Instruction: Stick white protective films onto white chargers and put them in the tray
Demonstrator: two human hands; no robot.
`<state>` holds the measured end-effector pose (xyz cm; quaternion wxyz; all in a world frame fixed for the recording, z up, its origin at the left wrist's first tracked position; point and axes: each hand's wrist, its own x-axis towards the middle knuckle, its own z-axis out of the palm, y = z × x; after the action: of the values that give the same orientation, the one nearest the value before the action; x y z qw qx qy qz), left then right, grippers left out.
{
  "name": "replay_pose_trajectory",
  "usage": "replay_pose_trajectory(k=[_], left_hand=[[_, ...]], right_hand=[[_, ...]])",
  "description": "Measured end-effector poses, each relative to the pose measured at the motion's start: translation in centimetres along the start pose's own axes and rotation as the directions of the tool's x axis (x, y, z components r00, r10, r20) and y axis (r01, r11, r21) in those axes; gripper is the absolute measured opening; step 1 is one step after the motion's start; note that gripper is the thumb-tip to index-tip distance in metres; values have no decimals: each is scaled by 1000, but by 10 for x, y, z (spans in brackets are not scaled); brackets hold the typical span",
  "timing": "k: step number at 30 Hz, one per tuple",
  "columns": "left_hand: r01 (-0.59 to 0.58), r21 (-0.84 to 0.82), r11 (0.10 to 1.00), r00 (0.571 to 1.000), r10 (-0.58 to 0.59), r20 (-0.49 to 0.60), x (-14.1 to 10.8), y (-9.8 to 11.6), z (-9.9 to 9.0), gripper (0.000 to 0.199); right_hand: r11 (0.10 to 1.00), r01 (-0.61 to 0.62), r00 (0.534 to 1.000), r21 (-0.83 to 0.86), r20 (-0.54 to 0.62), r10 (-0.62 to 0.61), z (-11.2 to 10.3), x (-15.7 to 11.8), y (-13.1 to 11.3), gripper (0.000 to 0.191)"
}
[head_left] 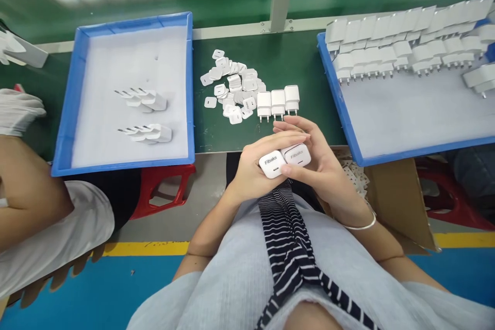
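Note:
Close to my body, beyond the bench's front edge, my left hand (pixel 253 165) is wrapped round a white charger (pixel 271 164) with "Fibaks" and a slot on its end face. My right hand (pixel 323 165) grips a second white charger (pixel 297 155) beside it, its thumb resting between the two faces. Both chargers touch or nearly touch; their pins are hidden by my fingers. Just past my fingertips, three white chargers (pixel 278 103) lie in a row with pins toward me. Left of them is a loose pile of small white slotted plates (pixel 235 85).
A blue tray (pixel 190 87) at left holds two groups of chargers (pixel 145 134). Another blue tray (pixel 348 126) at right carries many chargers in rows. A co-worker's gloved hand (pixel 19 111) is at far left. A cardboard box (pixel 400 201) stands below right, near red stools.

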<state>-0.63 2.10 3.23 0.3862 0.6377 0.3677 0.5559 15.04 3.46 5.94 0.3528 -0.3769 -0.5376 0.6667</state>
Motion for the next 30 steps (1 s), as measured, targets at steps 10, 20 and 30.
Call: replay_pose_trajectory(k=[10,20,30], left_hand=[[27,0,1000,1000,-27,7,0,-3,0,35],[230,-55,972,933,-236,-273,-22,6,-50,54],[576,253,777,737,-360,-573,-64,56,-189,33]], right_hand=[[1000,-26,1000,0,10,26,0,-2,1,57],[858,-311,949,408,176,260,-3,35,22,37],[911,170,935,-376,353,-29,85,127,10,44]])
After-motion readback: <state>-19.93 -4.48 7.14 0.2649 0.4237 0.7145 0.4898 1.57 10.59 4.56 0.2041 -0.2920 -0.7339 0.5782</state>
